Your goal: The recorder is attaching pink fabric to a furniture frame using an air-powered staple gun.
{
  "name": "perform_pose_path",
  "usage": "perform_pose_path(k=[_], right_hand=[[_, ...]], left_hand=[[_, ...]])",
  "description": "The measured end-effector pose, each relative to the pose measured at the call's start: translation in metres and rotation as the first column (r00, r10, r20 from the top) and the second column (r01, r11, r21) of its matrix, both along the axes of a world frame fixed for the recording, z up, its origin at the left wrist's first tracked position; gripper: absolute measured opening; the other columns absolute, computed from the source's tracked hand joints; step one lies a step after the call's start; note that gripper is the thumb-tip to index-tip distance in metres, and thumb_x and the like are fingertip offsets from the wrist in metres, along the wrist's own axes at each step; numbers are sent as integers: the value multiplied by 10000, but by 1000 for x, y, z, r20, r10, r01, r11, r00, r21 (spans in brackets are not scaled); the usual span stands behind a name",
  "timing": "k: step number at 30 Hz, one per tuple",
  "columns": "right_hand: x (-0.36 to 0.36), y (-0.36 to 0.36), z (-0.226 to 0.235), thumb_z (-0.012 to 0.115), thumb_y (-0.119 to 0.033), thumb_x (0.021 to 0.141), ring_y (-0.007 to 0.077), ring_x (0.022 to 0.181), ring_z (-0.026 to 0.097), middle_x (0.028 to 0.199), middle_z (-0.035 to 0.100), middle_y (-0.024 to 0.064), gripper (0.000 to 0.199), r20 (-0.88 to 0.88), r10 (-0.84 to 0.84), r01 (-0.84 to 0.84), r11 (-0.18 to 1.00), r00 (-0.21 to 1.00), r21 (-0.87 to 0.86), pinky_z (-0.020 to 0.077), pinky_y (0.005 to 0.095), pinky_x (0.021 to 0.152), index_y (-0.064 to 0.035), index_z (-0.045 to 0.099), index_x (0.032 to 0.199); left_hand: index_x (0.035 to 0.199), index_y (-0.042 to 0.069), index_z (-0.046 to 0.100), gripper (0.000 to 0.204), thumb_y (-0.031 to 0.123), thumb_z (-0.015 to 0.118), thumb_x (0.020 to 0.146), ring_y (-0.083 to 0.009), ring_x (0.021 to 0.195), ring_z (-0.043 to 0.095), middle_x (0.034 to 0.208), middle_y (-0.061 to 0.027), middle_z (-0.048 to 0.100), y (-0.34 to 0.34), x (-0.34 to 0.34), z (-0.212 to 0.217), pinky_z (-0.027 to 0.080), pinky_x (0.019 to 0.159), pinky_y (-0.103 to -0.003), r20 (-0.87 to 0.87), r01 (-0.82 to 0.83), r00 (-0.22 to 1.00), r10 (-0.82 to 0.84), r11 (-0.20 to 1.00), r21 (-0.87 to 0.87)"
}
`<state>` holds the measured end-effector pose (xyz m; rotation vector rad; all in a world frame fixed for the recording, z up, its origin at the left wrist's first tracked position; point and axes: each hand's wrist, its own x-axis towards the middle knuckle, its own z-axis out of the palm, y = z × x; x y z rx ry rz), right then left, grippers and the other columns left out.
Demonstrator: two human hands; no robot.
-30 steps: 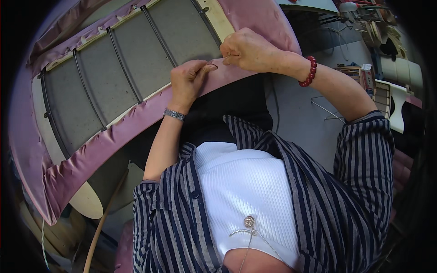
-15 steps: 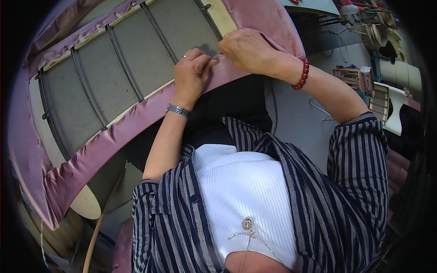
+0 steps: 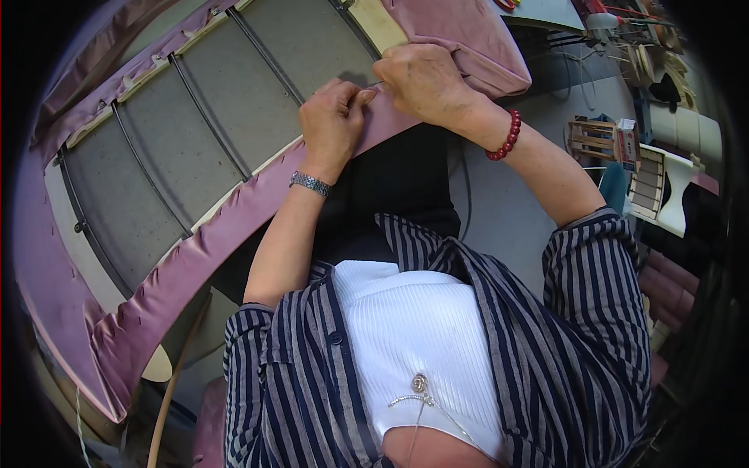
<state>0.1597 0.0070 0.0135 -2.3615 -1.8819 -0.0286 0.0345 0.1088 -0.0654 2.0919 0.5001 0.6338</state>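
Observation:
A large curved frame covered in pink fabric (image 3: 175,277) lies tilted across the upper left, its inner side facing up. Dark metal bars (image 3: 204,117) span its grey backing (image 3: 257,93). At the frame's near edge, my left hand (image 3: 331,125) has its fingers curled over the fabric, thumb against forefinger, pinching it. Close to its right, my right hand (image 3: 425,82) is closed on the same fabric edge by the frame's right corner. The fingertips of my right hand are mostly hidden. Past it, the pink cover lies loosely folded at the corner.
A wooden crate-like rack (image 3: 589,139) and a pale chair-shaped piece (image 3: 667,191) stand on the right. Tools and coiled material (image 3: 644,58) fill the upper right, near a white tabletop (image 3: 546,12). A wooden stick (image 3: 173,390) leans at the lower left.
The covered frame has shifted and turned slightly, its lower left tip moving down and right. My right forearm has drawn in to the left. Both hands stay at the fabric edge.

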Motion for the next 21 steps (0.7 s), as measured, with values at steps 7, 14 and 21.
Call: perform_pose_path(k=[7,14,21], right_hand=[[-2,-2,-3,677,-76,712,303,739,649,738,628,113,45,12,-5,4,999,1000,37,524,400,648,-56,643,735],[0,1,3,692,-74,724,307,811,682,826,677,141,96,-22,-7,7,1000,1000,-16,548,395,690,-56,702,818],[-4,4,1,712,-72,723,313,860,689,858,683,140,131,-8,-75,74,991,997,-107,558,380,726,-69,720,854]], left_hand=[[965,78,678,175,132,703,801,-268,837,633,901,-76,658,1,2,-4,509,714,-365,129,62,988,-84,983,170],[1105,146,696,354,55,594,779,-243,1000,603,1035,-44,656,6,1,-5,503,830,-363,172,178,949,-266,897,405],[997,156,757,431,-56,626,646,-259,1009,599,1068,-57,652,8,0,-8,494,857,-387,117,219,961,-252,946,237]])
